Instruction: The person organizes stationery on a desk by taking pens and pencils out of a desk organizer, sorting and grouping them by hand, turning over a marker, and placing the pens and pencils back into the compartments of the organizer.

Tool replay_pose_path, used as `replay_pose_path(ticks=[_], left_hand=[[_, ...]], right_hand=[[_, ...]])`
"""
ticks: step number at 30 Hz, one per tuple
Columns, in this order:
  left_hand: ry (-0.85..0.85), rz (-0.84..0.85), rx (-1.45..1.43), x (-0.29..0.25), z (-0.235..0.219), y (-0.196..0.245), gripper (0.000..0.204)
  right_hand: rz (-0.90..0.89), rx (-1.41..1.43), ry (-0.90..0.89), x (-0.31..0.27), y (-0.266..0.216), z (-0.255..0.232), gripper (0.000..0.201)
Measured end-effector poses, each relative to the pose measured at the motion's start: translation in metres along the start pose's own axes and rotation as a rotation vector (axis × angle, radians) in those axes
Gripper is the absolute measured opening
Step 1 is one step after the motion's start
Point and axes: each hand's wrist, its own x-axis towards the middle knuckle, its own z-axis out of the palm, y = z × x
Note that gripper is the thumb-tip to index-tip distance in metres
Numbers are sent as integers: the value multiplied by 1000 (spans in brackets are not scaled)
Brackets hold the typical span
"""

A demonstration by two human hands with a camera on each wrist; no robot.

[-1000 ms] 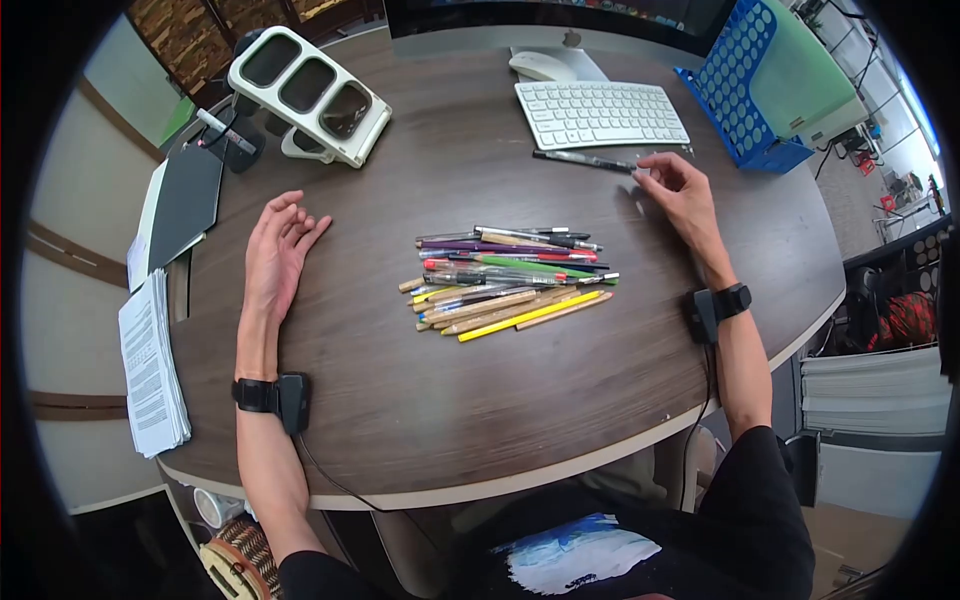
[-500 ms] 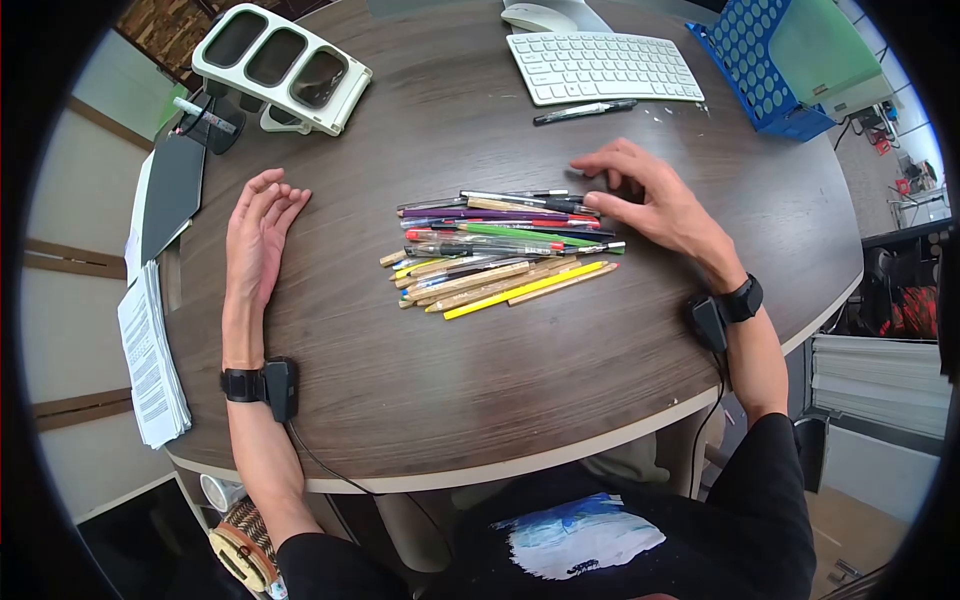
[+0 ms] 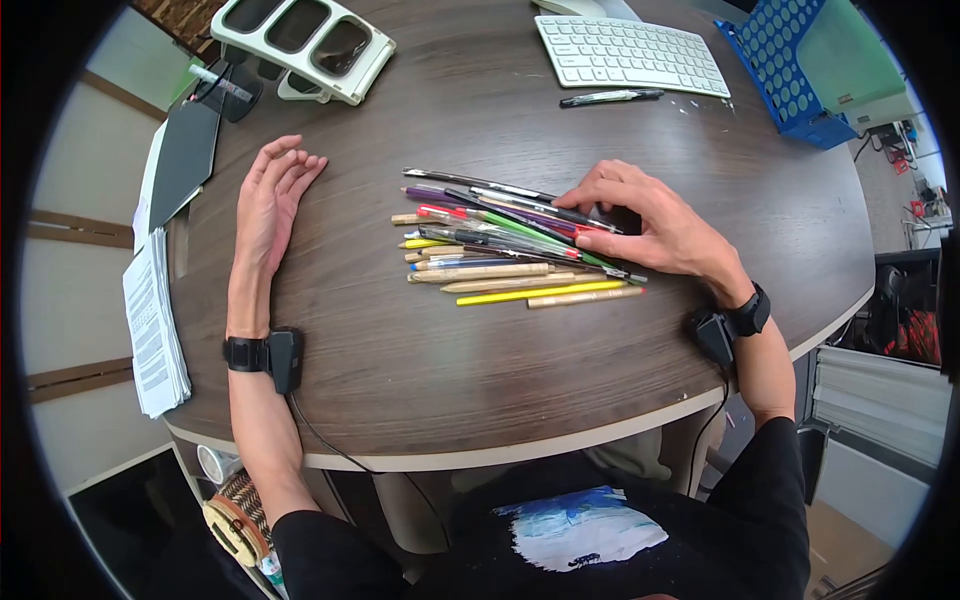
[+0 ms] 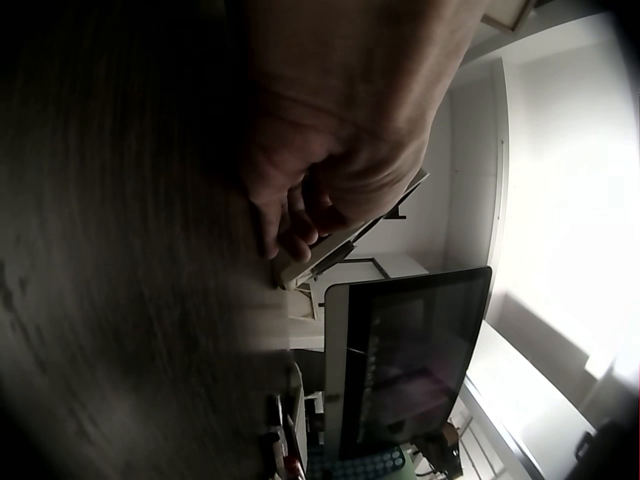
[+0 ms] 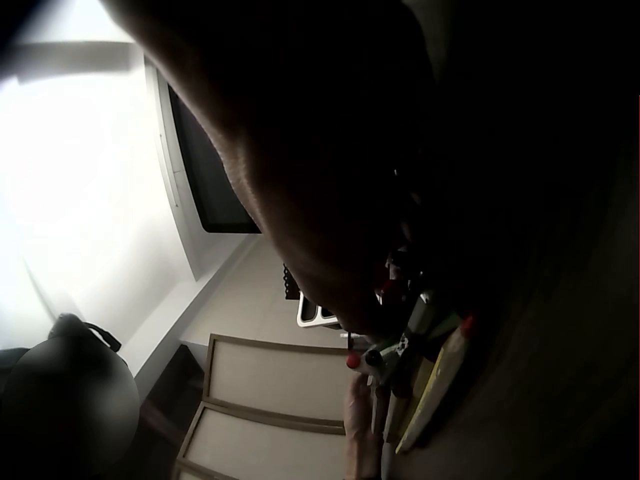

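Note:
A heap of pens and pencils (image 3: 500,240) lies across the middle of the desk in the head view. My right hand (image 3: 650,215) grips several pens at the heap's right end, thumb on the near side and fingers on the far side. Along the near edge of the heap are a yellow pencil (image 3: 540,293) and a plain wooden pencil (image 3: 585,296). In the right wrist view the hand is dark, with pen ends (image 5: 425,310) below the fingers. My left hand (image 3: 268,205) rests on the desk left of the heap, fingers loosely bent, holding nothing.
A single pen (image 3: 610,97) lies below the white keyboard (image 3: 630,55). A blue file holder (image 3: 790,80) stands at the back right. Back left are a white three-slot holder (image 3: 305,45) and a dark pen cup (image 3: 240,95). Papers (image 3: 155,320) stack at the left edge.
My right hand has left the single pen by the keyboard and come down onto the heap's right end. Several pens there have turned and spread. My left hand stays in place.

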Motion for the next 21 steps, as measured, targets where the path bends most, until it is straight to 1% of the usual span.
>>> replay_pose_path(ticks=[2,3,5,6,8,9,11,13,16,18,19,20,21], left_hand=[[-6,1,1,1,-2,0,30],[-14,-1,-6,2,-2,-1,30],[-17,0,-12,3,-6,-1,30],[-15,0,-15,3,-5,-1,30],[-11,-7,-22,3,-4,-3,30],[0,-7,-10,2,-2,-2,29],[17,-7,2,1,-2,-1,29],[-11,0,-6,2,-3,-1,28],[-1,-4,1,1,-2,0,28],[3,-6,-5,1,-3,0,28],[5,-11,-14,2,-2,-1,28],[3,-14,-16,2,-2,-2,28],[-1,-6,-3,2,-3,-2,28]], right_hand=[[-85,-19,37,0,5,3,39],[-88,-16,36,-1,4,1,39],[48,80,42,-2,0,-6,33],[46,81,38,-2,2,-9,33],[113,98,8,-5,8,-14,27],[72,99,27,-6,9,-14,24],[83,99,15,-6,11,-14,23],[92,94,10,-5,11,-16,22],[84,97,46,-8,10,-19,19],[99,101,170,-8,14,-23,16],[62,116,246,-9,23,-23,15],[66,116,245,-9,28,-26,15],[111,81,306,-10,32,-28,15]])
